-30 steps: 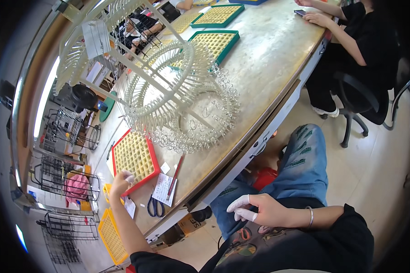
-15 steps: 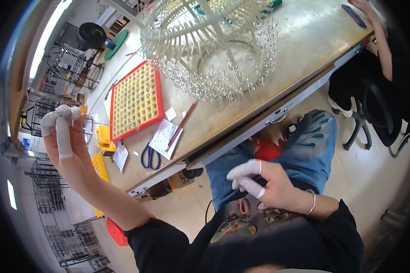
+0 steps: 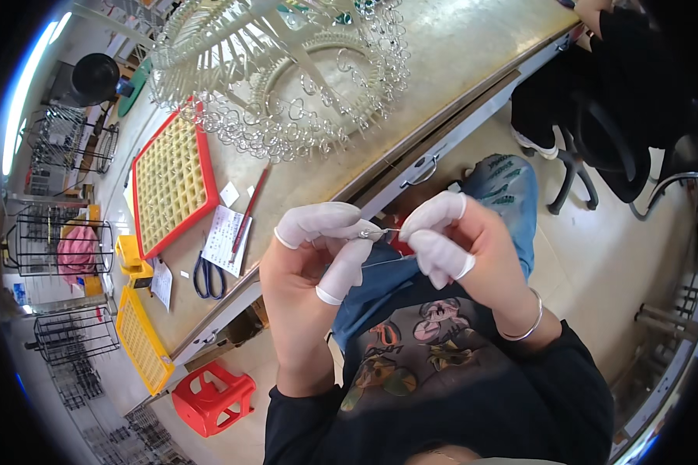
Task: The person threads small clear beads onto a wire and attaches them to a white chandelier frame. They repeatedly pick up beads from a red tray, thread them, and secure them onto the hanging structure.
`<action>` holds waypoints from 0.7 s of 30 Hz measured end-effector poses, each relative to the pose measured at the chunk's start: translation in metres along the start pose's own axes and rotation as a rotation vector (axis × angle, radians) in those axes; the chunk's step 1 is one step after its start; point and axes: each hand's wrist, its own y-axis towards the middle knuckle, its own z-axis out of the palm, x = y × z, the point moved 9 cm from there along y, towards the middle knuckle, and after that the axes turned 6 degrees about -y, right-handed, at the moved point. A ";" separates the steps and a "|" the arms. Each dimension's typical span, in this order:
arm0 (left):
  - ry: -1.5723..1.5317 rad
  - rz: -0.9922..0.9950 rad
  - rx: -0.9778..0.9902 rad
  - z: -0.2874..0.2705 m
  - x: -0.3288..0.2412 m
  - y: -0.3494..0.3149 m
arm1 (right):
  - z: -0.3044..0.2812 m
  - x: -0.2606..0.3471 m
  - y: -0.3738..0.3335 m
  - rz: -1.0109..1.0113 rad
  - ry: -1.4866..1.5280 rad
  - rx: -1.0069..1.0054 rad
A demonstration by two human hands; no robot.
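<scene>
Above my lap, my left hand (image 3: 306, 252) pinches a small silvery metal piece (image 3: 374, 232) between finger and thumb. My right hand (image 3: 461, 244) has its fingertips closed at the piece's other, thin wire-like end. White finger cots cover the fingertips of both hands. The piece is too small to show its exact kind, and the fingers hide part of it. A fine thread or wire (image 3: 392, 260) hangs just below the fingers. On the bench to the left is a red-rimmed tray (image 3: 174, 182) with many pale yellow compartments.
A pale round rack (image 3: 279, 77) hung with clear, shiny rings stands on the bench (image 3: 442, 70). Dark-handled scissors (image 3: 209, 277), a red pencil (image 3: 250, 209) and written paper (image 3: 226, 236) lie near its edge. A red stool (image 3: 213, 399) stands below. Another person (image 3: 636, 70) sits at right.
My left hand has come down and right from the raised far-left position to meet my right hand. Both hands now meet at the small metal piece. The view has shifted.
</scene>
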 end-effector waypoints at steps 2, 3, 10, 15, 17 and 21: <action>0.110 -0.050 0.019 0.001 0.007 -0.002 | -0.010 0.007 0.001 -0.054 0.075 -0.068; 0.164 -0.074 0.029 0.001 0.010 -0.002 | -0.013 0.008 0.002 -0.057 0.129 -0.052; 0.182 -0.064 0.003 -0.024 0.016 -0.003 | -0.008 -0.002 0.014 0.002 0.557 0.299; -0.468 -0.088 0.077 -0.028 0.030 -0.002 | 0.008 0.000 0.016 -0.143 0.779 0.486; -0.723 -0.146 0.217 -0.018 0.038 -0.001 | 0.011 0.003 0.013 -0.212 0.659 0.505; -1.132 -0.207 0.347 0.007 0.040 0.000 | 0.017 0.004 0.017 -0.215 0.677 0.435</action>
